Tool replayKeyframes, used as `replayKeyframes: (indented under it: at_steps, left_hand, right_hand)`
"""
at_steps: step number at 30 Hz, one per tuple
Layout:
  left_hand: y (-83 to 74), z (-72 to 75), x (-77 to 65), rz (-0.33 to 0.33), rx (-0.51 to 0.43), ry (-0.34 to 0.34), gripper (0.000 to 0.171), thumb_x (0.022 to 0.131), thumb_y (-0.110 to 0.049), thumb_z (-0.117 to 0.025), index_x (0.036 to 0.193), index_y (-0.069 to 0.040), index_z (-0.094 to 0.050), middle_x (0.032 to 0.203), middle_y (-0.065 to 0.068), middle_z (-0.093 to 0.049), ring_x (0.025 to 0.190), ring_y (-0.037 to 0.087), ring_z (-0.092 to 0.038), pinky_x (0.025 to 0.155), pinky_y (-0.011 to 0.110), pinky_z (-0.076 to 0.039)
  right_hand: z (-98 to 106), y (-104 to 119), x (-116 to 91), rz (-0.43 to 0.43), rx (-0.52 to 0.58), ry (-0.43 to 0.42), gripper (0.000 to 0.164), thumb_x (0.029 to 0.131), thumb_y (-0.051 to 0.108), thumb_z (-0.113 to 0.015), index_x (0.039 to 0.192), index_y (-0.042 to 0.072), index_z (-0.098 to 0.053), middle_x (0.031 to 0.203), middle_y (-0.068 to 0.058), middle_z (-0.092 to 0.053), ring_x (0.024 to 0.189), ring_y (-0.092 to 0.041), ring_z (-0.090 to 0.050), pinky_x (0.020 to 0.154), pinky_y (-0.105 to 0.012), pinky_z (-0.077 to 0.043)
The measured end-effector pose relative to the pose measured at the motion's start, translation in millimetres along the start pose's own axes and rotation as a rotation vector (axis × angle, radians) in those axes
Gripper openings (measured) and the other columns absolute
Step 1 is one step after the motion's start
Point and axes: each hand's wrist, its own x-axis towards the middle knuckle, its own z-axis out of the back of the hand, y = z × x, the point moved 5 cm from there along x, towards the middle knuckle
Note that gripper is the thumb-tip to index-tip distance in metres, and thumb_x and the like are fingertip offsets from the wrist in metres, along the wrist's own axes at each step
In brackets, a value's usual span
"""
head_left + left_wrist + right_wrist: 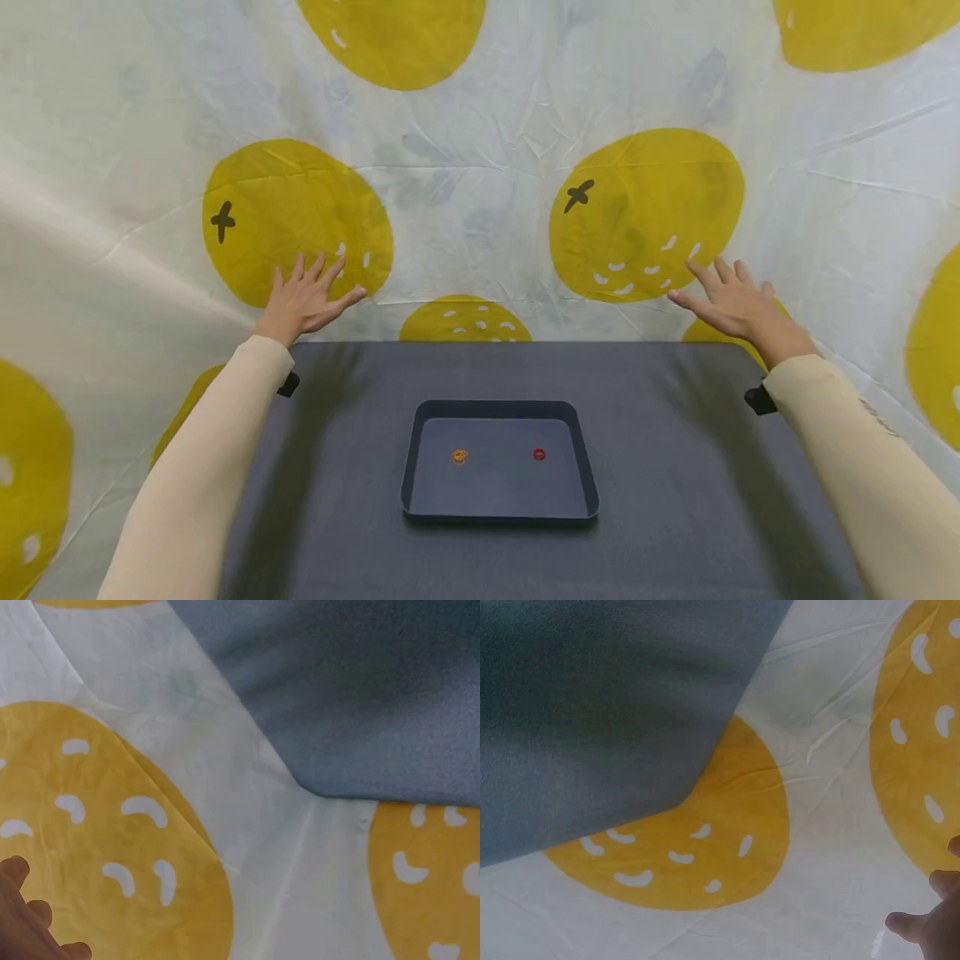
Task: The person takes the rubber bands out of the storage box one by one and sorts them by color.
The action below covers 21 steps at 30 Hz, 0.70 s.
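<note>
Both hands are stretched forward over the far part of the table, holding nothing. The left hand (306, 298) has its fingers spread and its thumb pointing inward, in front of the patterned cloth. Mirroring it on the other side, the right hand (737, 305) also has spread fingers. Between the forearms and nearer to me lies a dark shallow tray (498, 517). Inside it an orange ring-like bundle (460, 456) sits left of the middle, and a small red ring (539, 454) sits to the right. Only some fingertips (39, 913) show in the left wrist view.
A grey-covered table (652, 483) carries the tray. Behind and around it hangs a white cloth (480, 217) printed with large yellow fruits. Dark bands of shadow from both arms fall across the tabletop. A small black device (761, 400) is worn at the right wrist.
</note>
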Motion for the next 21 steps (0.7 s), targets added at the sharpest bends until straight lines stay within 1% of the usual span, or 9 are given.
replayKeyframes:
  at_steps: [6,10,16,21]
  left_hand:
    - [-5.6,1.0,2.7,-0.003,0.001,0.003,0.097,0.094,-0.086,-0.025,0.169,-0.027,-0.007,0.174,0.020,-0.002,0.157,0.053,0.007,0.117,0.081,0.010]
    - [-7.8,2.6,3.1,-0.007,0.004,-0.008,0.098,0.094,-0.086,-0.025,0.169,-0.025,-0.009,0.174,0.020,-0.004,0.157,0.053,0.007,0.117,0.081,0.008]
    - [-9.5,2.8,2.6,0.003,-0.009,-0.016,0.099,0.093,-0.087,-0.025,0.169,-0.025,-0.009,0.174,0.019,-0.002,0.157,0.054,0.008,0.117,0.082,0.008]
    - [-11.6,3.0,1.8,0.001,-0.020,-0.027,0.099,0.093,-0.088,-0.023,0.169,-0.026,-0.006,0.174,0.018,-0.002,0.156,0.055,0.007,0.116,0.083,0.008]
  right_hand:
    - [-4,-9,0,-0.009,0.010,0.001,0.095,0.100,0.077,-0.029,0.168,0.017,-0.001,0.165,-0.037,0.012,0.148,-0.067,0.014,0.103,-0.092,0.005]
    - [-2,-12,-1,-0.013,0.012,0.011,0.095,0.100,0.077,-0.028,0.168,0.017,0.000,0.165,-0.038,0.014,0.147,-0.067,0.013,0.103,-0.092,0.005]
    - [0,-12,-2,-0.010,0.019,0.020,0.094,0.101,0.076,-0.029,0.168,0.018,0.002,0.165,-0.037,0.016,0.148,-0.066,0.014,0.104,-0.091,0.006]
    - [0,-8,-3,0.004,0.028,0.015,0.092,0.102,0.073,-0.030,0.168,0.015,0.000,0.166,-0.037,0.013,0.150,-0.063,0.013,0.107,-0.090,0.003]
